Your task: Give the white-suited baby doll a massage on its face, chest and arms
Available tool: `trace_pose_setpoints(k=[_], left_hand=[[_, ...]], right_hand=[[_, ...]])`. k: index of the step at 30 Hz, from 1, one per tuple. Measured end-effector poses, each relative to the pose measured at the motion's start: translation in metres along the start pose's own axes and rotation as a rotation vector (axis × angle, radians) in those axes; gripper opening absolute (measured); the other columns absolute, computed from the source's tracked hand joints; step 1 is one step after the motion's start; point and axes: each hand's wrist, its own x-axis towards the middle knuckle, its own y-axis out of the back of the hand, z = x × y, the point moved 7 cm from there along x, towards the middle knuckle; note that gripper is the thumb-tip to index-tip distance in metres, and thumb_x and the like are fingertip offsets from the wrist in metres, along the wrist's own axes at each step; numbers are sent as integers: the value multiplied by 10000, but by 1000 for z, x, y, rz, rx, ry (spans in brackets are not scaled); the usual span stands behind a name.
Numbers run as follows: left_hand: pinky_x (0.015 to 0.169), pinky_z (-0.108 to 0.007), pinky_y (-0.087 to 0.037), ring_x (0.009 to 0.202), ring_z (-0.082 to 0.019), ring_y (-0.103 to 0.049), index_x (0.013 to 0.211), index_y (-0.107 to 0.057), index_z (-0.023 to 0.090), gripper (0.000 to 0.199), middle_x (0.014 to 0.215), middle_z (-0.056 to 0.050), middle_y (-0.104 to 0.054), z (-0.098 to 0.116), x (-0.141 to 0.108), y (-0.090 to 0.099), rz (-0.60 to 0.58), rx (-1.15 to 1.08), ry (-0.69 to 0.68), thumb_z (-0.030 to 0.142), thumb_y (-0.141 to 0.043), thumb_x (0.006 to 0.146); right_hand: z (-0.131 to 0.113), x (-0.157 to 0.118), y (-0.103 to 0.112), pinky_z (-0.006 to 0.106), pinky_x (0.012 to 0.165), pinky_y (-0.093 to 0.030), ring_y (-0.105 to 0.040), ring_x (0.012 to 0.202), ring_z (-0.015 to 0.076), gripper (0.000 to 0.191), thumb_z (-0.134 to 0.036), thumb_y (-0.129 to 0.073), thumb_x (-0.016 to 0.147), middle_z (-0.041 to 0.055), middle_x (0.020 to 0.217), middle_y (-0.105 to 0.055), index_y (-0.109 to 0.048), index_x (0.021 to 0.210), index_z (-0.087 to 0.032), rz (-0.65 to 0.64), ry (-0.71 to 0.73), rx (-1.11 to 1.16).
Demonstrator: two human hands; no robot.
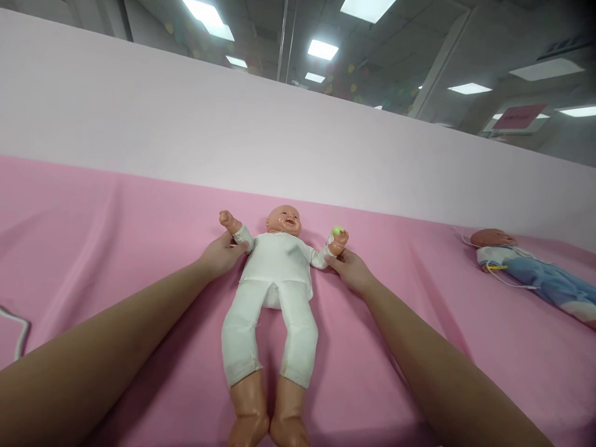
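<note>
Fingers of the left hand (222,256) and right hand (352,271) are pinching the white-clothed doll's (278,264) sleeves near its wrists.

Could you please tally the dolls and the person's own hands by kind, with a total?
Dolls: 2 (doll in white, doll in blue)
Person's hands: 2 (left hand, right hand)
Total: 4

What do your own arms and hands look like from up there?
The left hand and right hand are ungloved, with no ring, watch or bracelet visible. Both forearms are bare, slim and smooth, without sleeves, markings or cables in view.
</note>
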Motion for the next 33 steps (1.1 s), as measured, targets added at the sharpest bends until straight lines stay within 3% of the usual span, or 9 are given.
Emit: trace_pose_setpoints(k=[15, 28, 33], left_hand=[[876, -443, -550, 1068, -383, -705, 1211, -599, 220, 532, 1114, -106, -752, 7, -2, -2, -19, 95, -3, 606, -576, 847], [940, -433, -529, 1123, -340, -690, 1230, -589, 225, 520, 1197, -92, -739, -4, 2, -2, -20, 99, 4, 629, -508, 913], [868, -411, -545, 1020, -321, -717, 1136, -620, 214, 459, 1099, -82, -755, 11, -5, 2, 34, 125, -56, 605, -500, 926]], right_hand=[[-8, -4, 0, 446, 931, -533, -694, 1111, 320, 444, -553, -651, 896, 98, 1205, -742, -693, 1190, -224, -15, 2, -149], [-1, 1, -2, 446, 969, -529, -694, 1121, 317, 476, -625, -618, 913, 87, 1201, -747, -705, 1169, -234, -16, -6, -83], [-4, 0, 0, 418, 907, -549, -709, 1054, 297, 467, -603, -614, 918, 84, 1154, -751, -682, 1183, -225, 69, 43, -114]])
